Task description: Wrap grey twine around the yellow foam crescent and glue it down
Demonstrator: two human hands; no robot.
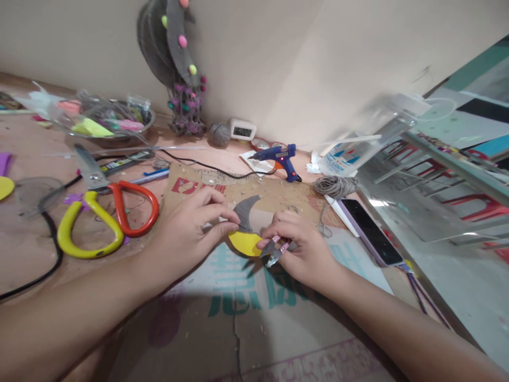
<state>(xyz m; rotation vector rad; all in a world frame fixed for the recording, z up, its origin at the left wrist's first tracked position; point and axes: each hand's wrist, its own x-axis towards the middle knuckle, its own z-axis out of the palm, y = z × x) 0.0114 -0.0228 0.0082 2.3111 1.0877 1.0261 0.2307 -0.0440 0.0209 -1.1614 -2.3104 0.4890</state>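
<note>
My left hand pinches the edge of a crescent-shaped piece, yellow at the bottom and wrapped in grey twine at the top, lying on cardboard. My right hand is closed round small pink-handled thread snips, whose blades point at the yellow end of the crescent. Both hands rest low over the cardboard, close together.
Large scissors with a yellow and an orange handle lie to the left. A blue glue gun, a coil of twine and a phone sit to the right. A bowl of craft bits and a twine-wrapped ornament stand behind.
</note>
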